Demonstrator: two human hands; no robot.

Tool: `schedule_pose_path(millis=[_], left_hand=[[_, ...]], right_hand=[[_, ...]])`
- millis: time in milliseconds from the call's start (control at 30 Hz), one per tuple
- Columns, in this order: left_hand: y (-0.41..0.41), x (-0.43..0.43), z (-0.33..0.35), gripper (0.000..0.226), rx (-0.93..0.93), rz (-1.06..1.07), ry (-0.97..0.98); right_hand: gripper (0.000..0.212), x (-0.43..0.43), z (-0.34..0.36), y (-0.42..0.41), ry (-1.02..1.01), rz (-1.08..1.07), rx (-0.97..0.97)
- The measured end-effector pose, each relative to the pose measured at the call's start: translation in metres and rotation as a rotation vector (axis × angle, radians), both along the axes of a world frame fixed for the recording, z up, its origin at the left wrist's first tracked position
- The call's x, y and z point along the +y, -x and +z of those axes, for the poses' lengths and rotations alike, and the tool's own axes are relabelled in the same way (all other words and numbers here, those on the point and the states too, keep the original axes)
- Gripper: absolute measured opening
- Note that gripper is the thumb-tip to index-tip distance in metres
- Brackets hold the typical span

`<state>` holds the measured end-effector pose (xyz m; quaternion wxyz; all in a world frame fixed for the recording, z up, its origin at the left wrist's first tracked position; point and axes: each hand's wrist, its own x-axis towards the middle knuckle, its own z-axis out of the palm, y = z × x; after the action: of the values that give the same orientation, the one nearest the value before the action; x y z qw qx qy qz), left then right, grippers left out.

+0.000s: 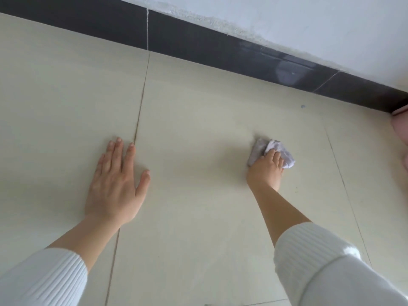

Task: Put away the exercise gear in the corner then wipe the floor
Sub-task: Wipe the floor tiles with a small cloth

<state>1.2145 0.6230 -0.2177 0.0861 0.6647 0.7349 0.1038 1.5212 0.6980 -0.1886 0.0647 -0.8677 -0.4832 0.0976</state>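
Note:
A crumpled pale lilac cloth (260, 149) lies on the cream tiled floor (198, 120) right of centre. My right hand (268, 167) grips it from behind, fingers curled over the cloth and pressing it to the tile. My left hand (116, 182) lies flat on the floor at the left, fingers straight and spread beside a grout line, holding nothing. Both arms wear white ribbed sleeves pushed up the forearms. A pink object (400, 127) pokes in at the right edge by the wall; I cannot tell what it is.
A dark skirting board (198, 43) runs along the base of a white wall (309, 25) at the top, slanting down to the right. A small dark speck (303, 106) sits on the tile near the skirting. Grout lines cross the floor.

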Motion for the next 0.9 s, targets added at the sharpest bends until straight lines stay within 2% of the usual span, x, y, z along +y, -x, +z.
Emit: schedule_pose_path(millis=[100, 233, 367, 500, 533, 567, 600, 667, 733, 800, 900], left_hand=[[-0.001, 0.000, -0.004, 0.077, 0.015, -0.012, -0.007], [0.002, 0.004, -0.005, 0.084, 0.020, -0.052, 0.015], [0.007, -0.012, -0.006, 0.087, -0.010, -0.129, 0.069], [0.011, -0.053, -0.006, 0.082, -0.005, -0.201, 0.093], [0.014, -0.063, -0.005, 0.083, -0.010, -0.211, 0.098], [0.016, -0.072, -0.003, 0.083, -0.017, -0.212, 0.110], [0.018, -0.082, -0.001, 0.083, -0.021, -0.204, 0.130], [0.021, -0.103, 0.001, 0.080, -0.016, -0.172, 0.147], [0.025, -0.123, 0.000, 0.080, -0.009, -0.158, 0.157], [0.030, -0.138, -0.002, 0.082, -0.006, -0.179, 0.176], [0.030, -0.149, 0.000, 0.081, 0.006, -0.188, 0.184]], right_hand=[[0.053, -0.020, -0.007, 0.012, -0.075, 0.074, 0.053], [0.049, -0.072, -0.010, 0.037, -0.140, 0.348, 0.138], [0.042, -0.161, -0.016, 0.066, -0.195, 0.837, 0.162], [0.042, -0.224, -0.009, 0.040, -0.105, 1.434, 0.160], [0.042, -0.223, -0.009, 0.028, -0.095, 1.489, 0.135], [0.043, -0.215, -0.008, 0.017, -0.091, 1.450, 0.083], [0.046, -0.202, -0.008, 0.007, -0.106, 1.299, 0.022], [0.050, -0.162, -0.007, -0.013, -0.105, 0.810, -0.027], [0.053, -0.126, -0.002, -0.027, 0.004, 0.455, 0.011], [0.054, -0.108, -0.004, -0.024, 0.042, 0.301, 0.050], [0.054, -0.111, -0.007, 0.005, -0.004, 0.228, 0.117]])
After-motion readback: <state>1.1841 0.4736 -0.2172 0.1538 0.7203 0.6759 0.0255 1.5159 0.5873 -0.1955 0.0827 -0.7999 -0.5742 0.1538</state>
